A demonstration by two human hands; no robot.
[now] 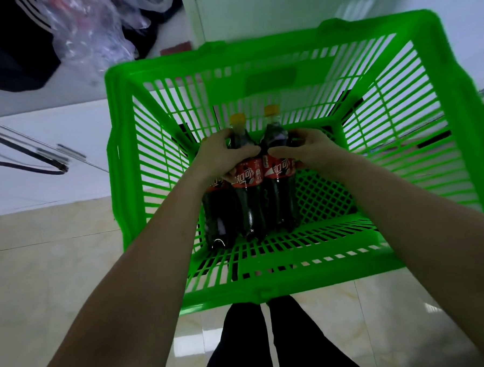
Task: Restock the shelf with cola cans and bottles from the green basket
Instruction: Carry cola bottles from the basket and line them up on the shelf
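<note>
Head view: both my hands reach into the green basket point(267, 269), which sits on the tiled floor point(56, 249). My left hand point(222, 156) curls around two cola bottles, the middle bottle point(248, 199) and the left bottle point(218, 212). My right hand point(307, 150) wraps the right bottle point(280, 192). All three stand side by side, touching, against the basket's near-left interior. Yellow caps point(237, 118) show above my fingers.
</note>
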